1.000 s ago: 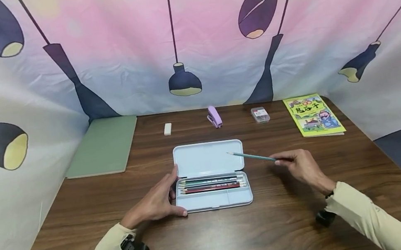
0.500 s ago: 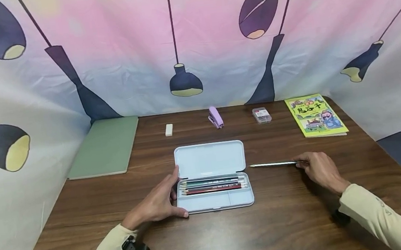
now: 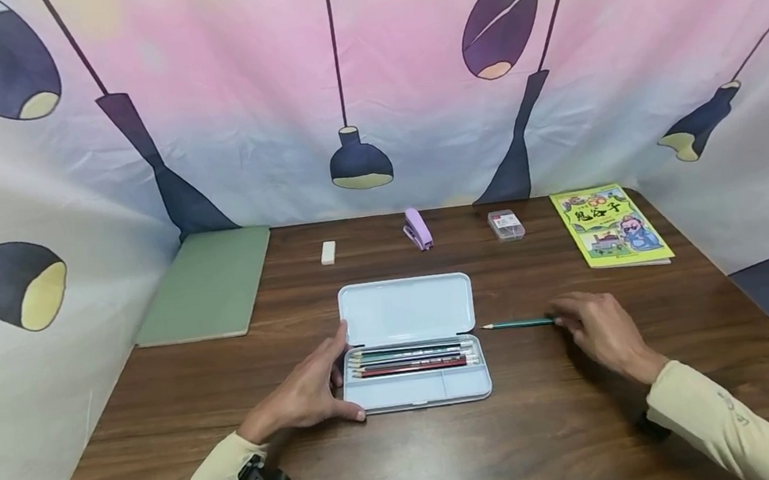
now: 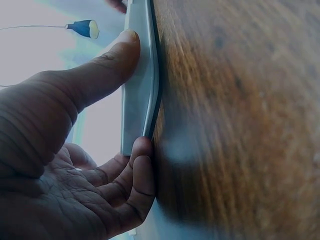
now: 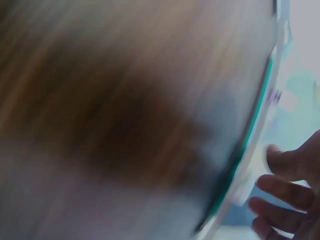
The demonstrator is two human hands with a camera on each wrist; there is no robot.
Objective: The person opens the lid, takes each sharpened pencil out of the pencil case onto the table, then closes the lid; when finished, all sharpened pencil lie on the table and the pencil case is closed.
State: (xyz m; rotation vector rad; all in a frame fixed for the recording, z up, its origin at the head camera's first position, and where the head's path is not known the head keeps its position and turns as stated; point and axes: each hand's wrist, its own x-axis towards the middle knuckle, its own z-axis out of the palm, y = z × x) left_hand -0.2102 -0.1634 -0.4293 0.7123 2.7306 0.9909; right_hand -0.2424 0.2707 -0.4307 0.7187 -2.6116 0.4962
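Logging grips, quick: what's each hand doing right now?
Left hand: holding the pencil case by its left end.
Right hand: open, not gripping the green pencil.

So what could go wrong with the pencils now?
The loose green pencil lies on the table by the right hand, so a bump might roll it away. The pencil case is open and the left hand holds its left side, so a hard tug could perhaps tip out the pencils inside.

Left hand (image 3: pixel 305 390) grips the pencil case (image 3: pixel 396 392) at its left end, thumb (image 3: pixel 349 410) near its front corner. Right hand (image 3: pixel 600 329) right of case, fingers (image 5: pixel 287 192) loosely parted.
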